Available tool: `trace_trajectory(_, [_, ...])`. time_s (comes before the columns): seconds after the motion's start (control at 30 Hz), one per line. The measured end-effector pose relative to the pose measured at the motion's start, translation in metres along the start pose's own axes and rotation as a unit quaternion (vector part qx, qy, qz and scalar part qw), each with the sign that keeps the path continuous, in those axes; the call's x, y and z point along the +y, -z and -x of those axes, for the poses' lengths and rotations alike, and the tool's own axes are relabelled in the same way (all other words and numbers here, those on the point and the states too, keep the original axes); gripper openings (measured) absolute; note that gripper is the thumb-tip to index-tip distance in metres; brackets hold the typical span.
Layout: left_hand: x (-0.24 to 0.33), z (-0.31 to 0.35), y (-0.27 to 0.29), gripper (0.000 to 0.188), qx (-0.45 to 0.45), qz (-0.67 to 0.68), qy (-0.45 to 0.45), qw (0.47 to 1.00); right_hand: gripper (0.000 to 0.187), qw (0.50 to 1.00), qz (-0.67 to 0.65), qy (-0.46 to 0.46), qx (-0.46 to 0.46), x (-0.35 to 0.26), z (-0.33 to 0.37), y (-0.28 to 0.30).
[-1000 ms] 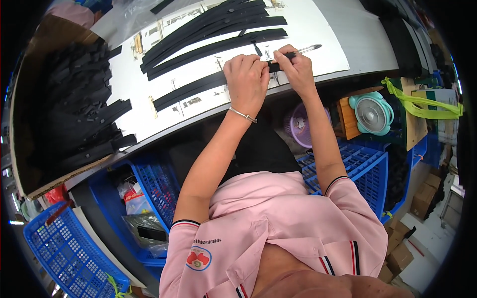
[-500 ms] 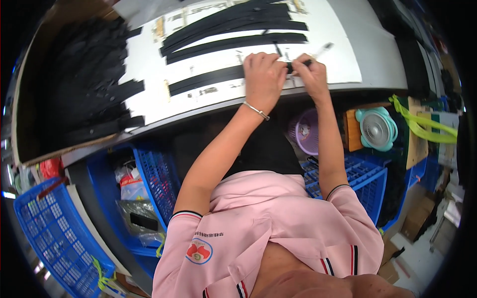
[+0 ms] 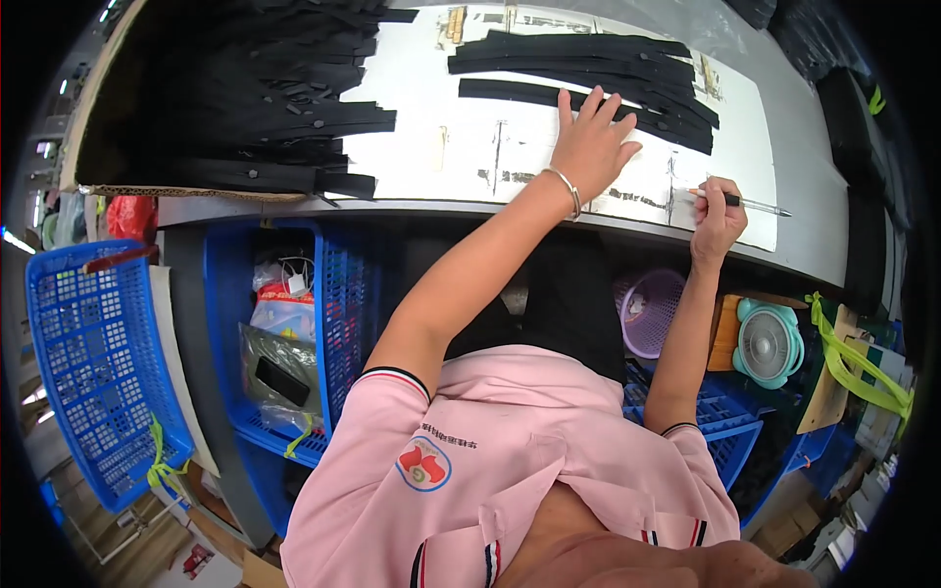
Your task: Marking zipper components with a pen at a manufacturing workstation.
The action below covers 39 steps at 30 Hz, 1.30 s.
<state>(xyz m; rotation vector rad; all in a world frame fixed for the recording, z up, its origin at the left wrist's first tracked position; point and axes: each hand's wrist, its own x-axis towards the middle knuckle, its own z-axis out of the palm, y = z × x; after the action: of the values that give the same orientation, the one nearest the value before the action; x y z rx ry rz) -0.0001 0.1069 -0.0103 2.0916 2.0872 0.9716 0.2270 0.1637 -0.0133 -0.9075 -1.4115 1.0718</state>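
your left hand (image 3: pixel 591 149) is spread flat, clutching nothing, fingertips over a black strip (image 3: pixel 510 91) just ahead of it! a pile of black strips (image 3: pixel 578 57) lies right beyond those fingers. now your right hand (image 3: pixel 718 227): fingers curled round a pen (image 3: pixel 763 206), above the white board (image 3: pixel 745 137), with that strip ahead and leftward. a cardboard box (image 3: pixel 176 192) sits well left of both hands.

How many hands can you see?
2. The left hand is spread open, its fingers over the black strips; the right hand holds a pen near the right end of the white work surface.
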Motion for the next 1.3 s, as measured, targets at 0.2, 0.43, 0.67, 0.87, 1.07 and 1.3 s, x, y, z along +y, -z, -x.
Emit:
trace_trajectory(0.2, [-0.027, 0.029, 0.039, 0.031, 0.027, 0.034, 0.002, 0.999, 0.012, 1.0, 0.009, -0.015, 0.008, -0.002, -0.001, 0.003])
trace_trajectory(0.43, [-0.138, 0.097, 0.139, 0.043, 0.065, -0.279, 0.101, 0.953, 0.011, 0.999, 0.036, -0.017, 0.0, -0.005, -0.004, -0.003])
trace_trajectory(0.67, [-0.173, 0.097, 0.173, 0.01, 0.082, -0.337, 0.118, 0.93, 0.008, 0.998, 0.023, -0.056, 0.03, 0.021, -0.007, 0.01])
trace_trajectory(0.87, [-0.157, 0.097, 0.149, 0.034, 0.097, -0.28, 0.159, 0.942, 0.017, 0.998, 0.046, -0.041, 0.0, 0.027, -0.006, 0.019])
trace_trajectory(1.07, [-0.156, 0.105, 0.175, 0.017, 0.094, -0.315, 0.158, 0.931, 0.016, 0.999, 0.04, -0.028, -0.002, 0.023, -0.009, 0.011])
trace_trajectory(1.3, [-0.17, 0.096, 0.179, 0.014, 0.167, -0.266, 0.091, 0.945, 0.017, 0.999, 0.038, -0.027, 0.005, 0.028, -0.013, 0.013])
